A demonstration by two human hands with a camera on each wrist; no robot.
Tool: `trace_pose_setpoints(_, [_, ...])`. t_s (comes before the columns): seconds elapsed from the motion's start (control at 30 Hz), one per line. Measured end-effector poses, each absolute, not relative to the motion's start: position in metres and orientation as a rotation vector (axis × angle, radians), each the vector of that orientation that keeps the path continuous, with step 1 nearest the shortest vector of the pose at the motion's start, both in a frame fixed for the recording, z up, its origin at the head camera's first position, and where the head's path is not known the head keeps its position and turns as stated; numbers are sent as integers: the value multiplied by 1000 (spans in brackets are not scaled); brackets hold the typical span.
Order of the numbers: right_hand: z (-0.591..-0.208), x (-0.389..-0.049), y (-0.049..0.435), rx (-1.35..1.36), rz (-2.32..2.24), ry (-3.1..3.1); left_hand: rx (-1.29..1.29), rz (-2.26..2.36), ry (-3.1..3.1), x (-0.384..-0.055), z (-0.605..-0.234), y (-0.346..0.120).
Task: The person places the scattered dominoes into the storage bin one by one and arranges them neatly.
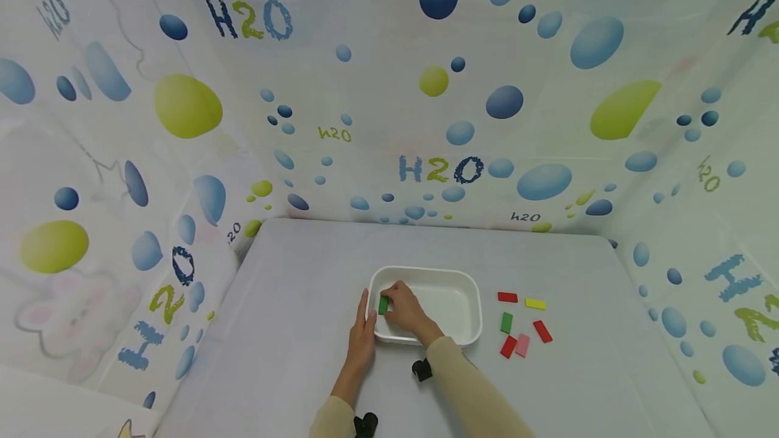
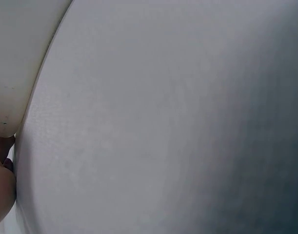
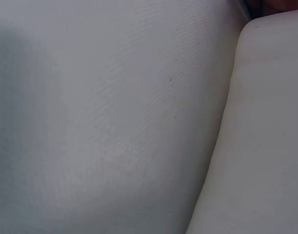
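Observation:
A white rectangular tray (image 1: pixel 450 272) sits on the white-covered table. Inside it, at the left end, my right hand (image 1: pixel 406 309) pinches a small green block (image 1: pixel 383 305) with thumb and fingers; the block stands upright near the left wall. My left hand (image 1: pixel 362 336) lies along the tray's left outer side with straight fingers. In the left wrist view, the tray's side (image 2: pixel 22 53) shows at upper left, and part of the left hand (image 2: pixel 1 190) at the edge. The right wrist view shows the tray's outer wall (image 3: pixel 266 122) and only a sliver of a hand at the top corner.
To the tray's right lie several loose blocks: a red block (image 1: pixel 508 297), a yellow block (image 1: pixel 535 303), a green block (image 1: pixel 506 322), a pink block (image 1: pixel 522 345) and other red ones. Printed curtains surround the table (image 1: pixel 292 289) at the back and sides.

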State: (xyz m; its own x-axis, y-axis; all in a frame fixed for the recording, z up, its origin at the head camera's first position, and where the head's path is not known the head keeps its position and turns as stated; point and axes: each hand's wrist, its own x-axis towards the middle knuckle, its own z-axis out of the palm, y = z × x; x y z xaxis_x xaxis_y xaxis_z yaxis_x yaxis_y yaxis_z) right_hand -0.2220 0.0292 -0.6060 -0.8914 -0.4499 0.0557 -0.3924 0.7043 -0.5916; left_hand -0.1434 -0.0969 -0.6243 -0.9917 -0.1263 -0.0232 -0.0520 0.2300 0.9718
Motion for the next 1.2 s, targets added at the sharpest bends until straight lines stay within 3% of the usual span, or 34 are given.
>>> trace_pose_setpoints(0.6, [-607, -218, 30, -701, -853, 2854, 144, -1880, -2418, -144, -627, -98])
trace_pose_setpoints(1.2, [-600, -217, 45, -624, -1183, 2755, 170, -1859, -2430, -144, -625, -97])
